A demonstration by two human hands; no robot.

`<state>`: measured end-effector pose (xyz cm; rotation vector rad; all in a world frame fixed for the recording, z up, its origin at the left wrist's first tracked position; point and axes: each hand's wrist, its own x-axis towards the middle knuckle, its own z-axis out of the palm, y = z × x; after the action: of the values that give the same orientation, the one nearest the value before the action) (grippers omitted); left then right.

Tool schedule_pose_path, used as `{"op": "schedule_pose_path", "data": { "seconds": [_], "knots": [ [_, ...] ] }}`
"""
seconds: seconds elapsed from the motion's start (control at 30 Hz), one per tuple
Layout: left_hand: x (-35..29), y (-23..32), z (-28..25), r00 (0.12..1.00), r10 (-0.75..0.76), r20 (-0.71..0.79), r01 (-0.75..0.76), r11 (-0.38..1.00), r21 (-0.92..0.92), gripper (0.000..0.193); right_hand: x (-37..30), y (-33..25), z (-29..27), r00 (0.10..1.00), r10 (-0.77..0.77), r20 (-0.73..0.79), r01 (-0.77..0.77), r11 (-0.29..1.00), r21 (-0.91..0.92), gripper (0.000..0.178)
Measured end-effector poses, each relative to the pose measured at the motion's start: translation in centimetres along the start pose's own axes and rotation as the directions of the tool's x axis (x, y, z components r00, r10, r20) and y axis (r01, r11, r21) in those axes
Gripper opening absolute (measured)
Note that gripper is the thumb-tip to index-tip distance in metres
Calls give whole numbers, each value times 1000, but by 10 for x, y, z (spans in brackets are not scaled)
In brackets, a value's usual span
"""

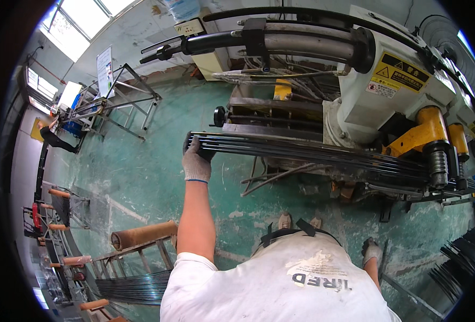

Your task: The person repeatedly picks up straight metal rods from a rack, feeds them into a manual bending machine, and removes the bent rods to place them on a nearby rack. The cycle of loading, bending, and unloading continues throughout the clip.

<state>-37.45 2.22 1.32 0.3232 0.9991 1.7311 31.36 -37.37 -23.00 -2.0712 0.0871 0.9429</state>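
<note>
Above dk rods [302, 152], wht mach [363, 104] bears yel/blk warning-triangle label [402, 73].

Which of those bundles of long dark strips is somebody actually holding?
The upper bundle, stretching from the gloved left hand to the white machine. No hand grips the lower-left bundle or the right-edge bundle.

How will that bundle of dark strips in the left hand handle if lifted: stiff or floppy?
Probably fairly stiff: the dark strips run with little visible sag between the left hand and the machine. Likely slippery against each other, given their glossy surfaces. Long and gripped near one end, they might swing or fan apart if lifted.
</note>
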Motion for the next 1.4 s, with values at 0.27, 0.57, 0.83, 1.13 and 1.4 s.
{"op": "schedule_pose_path", "data": {
  "seconds": [0.27, 0.57, 0.83, 1.13, 1.4],
  "knots": [
    [10, 7, -12, 995, 23, 99, -24, 1000, 14, 53, 25, -10, 11, 993, -37, 112, 40, 999, -24, 29],
    [13, 14, -49, 962, -172, 211, 109, 954, 279, 36, 12, -18, -5, 986, -127, 106, 154, 941, -301, 33],
    [13, 11, -42, 967, -188, 170, 166, 976, 139, 64, 45, -38, 23, 972, -85, 218, 166, 905, -390, 34],
    [-42, -130, -55, 973, -229, -11, 221, 947, -233, 79, 112, -132, 26, 856, -213, 472, 506, 535, -677, 51],
    [-170, -358, 57, 898, -381, 223, 100, 668, 737, 35, 226, -171, -45, 943, -194, 272, 330, 656, -679, 40]
  ]
}}
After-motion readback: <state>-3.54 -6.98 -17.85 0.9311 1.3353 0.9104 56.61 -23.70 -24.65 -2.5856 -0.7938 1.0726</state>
